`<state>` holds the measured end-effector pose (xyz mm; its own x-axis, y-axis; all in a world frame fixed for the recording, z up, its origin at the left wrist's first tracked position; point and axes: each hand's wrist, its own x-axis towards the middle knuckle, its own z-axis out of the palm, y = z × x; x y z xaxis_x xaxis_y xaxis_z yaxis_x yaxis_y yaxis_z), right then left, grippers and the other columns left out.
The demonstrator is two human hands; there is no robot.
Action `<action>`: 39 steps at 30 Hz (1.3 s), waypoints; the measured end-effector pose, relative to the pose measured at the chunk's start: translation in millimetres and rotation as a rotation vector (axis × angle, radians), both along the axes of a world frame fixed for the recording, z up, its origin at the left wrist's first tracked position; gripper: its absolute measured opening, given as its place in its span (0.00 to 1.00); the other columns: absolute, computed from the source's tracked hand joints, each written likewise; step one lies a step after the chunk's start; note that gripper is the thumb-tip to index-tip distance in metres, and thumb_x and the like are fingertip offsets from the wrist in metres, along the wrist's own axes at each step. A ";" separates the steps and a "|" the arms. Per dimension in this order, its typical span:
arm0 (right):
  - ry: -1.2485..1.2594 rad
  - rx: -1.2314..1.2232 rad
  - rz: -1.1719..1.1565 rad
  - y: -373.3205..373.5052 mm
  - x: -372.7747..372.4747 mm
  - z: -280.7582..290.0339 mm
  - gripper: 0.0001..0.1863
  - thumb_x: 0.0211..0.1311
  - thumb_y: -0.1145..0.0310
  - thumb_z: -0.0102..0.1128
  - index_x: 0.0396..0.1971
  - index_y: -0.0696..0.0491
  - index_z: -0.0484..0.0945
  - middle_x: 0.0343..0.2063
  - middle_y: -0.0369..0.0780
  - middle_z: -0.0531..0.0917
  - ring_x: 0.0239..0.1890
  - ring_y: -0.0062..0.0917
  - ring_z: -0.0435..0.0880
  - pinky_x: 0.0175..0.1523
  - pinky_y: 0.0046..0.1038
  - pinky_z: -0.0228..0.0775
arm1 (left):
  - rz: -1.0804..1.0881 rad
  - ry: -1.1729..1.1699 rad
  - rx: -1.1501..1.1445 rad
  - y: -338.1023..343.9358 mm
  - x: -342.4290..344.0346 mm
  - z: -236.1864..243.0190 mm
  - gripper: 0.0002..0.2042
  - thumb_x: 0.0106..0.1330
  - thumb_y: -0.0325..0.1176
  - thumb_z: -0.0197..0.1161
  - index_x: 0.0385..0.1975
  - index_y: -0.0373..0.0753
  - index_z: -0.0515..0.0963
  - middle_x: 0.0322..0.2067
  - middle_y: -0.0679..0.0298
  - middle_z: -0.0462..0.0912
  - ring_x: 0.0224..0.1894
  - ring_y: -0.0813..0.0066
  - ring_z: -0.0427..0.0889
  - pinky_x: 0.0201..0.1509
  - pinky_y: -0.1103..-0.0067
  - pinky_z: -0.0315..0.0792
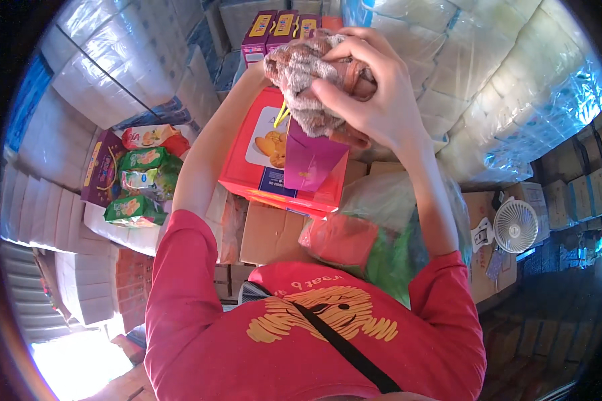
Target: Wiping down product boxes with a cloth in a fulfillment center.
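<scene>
My right hand (361, 87) grips a bunched, fuzzy beige-and-brown cloth (301, 63) above a purple bag or box (311, 164) with yellow cord handles. That purple item stands on a red box (244, 150) with a picture of golden food. My left hand (261, 73) reaches up beside the cloth on the left; its fingers are hidden behind it.
Purple cartons (257, 37) stand behind. Green and red packs (140, 160) lie left on wrapped white bales (100, 80), also stacked right. Cardboard (267, 237), a plastic-covered pile (381, 227) and a white fan (515, 226) are nearer and rightward.
</scene>
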<state>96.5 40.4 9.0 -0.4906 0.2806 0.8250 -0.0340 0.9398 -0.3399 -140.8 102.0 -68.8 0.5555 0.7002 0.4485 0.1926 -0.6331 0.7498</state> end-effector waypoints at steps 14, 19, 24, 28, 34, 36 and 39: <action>-0.079 -0.041 0.071 -26.4 34.1 -2.6 0.23 0.33 0.67 0.71 0.31 0.54 0.68 0.35 0.40 0.75 0.37 0.37 0.73 0.42 0.34 0.65 | -0.101 0.100 0.035 -59.1 24.7 29.7 0.38 0.56 0.56 0.63 0.58 0.33 0.64 0.54 0.60 0.70 0.56 0.73 0.69 0.61 0.77 0.62; -0.047 -0.136 0.136 -6.1 24.7 -6.1 0.24 0.34 0.69 0.72 0.33 0.55 0.68 0.28 0.38 0.73 0.28 0.27 0.72 0.35 0.25 0.66 | 0.156 -0.379 -0.215 -80.4 -7.8 -1.6 0.38 0.55 0.56 0.64 0.59 0.34 0.63 0.55 0.61 0.70 0.57 0.70 0.69 0.60 0.72 0.65; -0.171 -0.187 0.106 17.6 10.5 16.9 0.28 0.48 0.72 0.68 0.51 0.53 0.70 0.46 0.36 0.76 0.47 0.22 0.76 0.52 0.26 0.66 | 0.490 -0.566 -0.106 -112.2 -10.3 8.0 0.31 0.60 0.54 0.61 0.51 0.31 0.69 0.42 0.62 0.79 0.41 0.78 0.79 0.46 0.79 0.73; -0.369 -0.140 0.222 18.9 -15.4 49.9 0.28 0.45 0.65 0.69 0.50 0.53 0.75 0.45 0.44 0.78 0.44 0.31 0.78 0.51 0.31 0.70 | 0.579 -0.667 0.011 -130.2 -9.8 3.4 0.26 0.60 0.48 0.64 0.48 0.31 0.72 0.38 0.63 0.81 0.38 0.80 0.79 0.44 0.81 0.73; -0.354 -0.047 0.234 -13.7 -40.9 51.7 0.28 0.49 0.62 0.63 0.52 0.56 0.73 0.43 0.48 0.73 0.43 0.36 0.76 0.49 0.34 0.69 | 0.927 -0.717 0.188 -136.6 25.5 0.4 0.24 0.56 0.39 0.69 0.47 0.31 0.71 0.39 0.62 0.80 0.40 0.78 0.77 0.46 0.81 0.72; -0.309 -0.163 0.241 -11.7 -38.2 47.1 0.30 0.48 0.59 0.63 0.52 0.58 0.72 0.46 0.48 0.73 0.47 0.38 0.74 0.51 0.37 0.67 | 0.868 -0.713 0.144 -142.5 35.0 7.7 0.27 0.55 0.38 0.71 0.50 0.33 0.68 0.43 0.61 0.77 0.45 0.77 0.76 0.48 0.80 0.71; -0.233 0.041 0.132 3.7 -24.1 24.7 0.30 0.48 0.58 0.65 0.50 0.59 0.73 0.50 0.47 0.72 0.51 0.39 0.73 0.54 0.38 0.66 | 0.665 -0.550 0.196 -151.4 31.7 11.9 0.38 0.48 0.38 0.76 0.54 0.33 0.59 0.46 0.60 0.74 0.49 0.74 0.73 0.53 0.78 0.70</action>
<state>72.4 44.1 33.7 -0.6987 0.1704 0.6949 -0.0822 0.9457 -0.3145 -109.1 -49.4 -56.9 -0.2690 0.6838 0.6783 0.2109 -0.6453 0.7342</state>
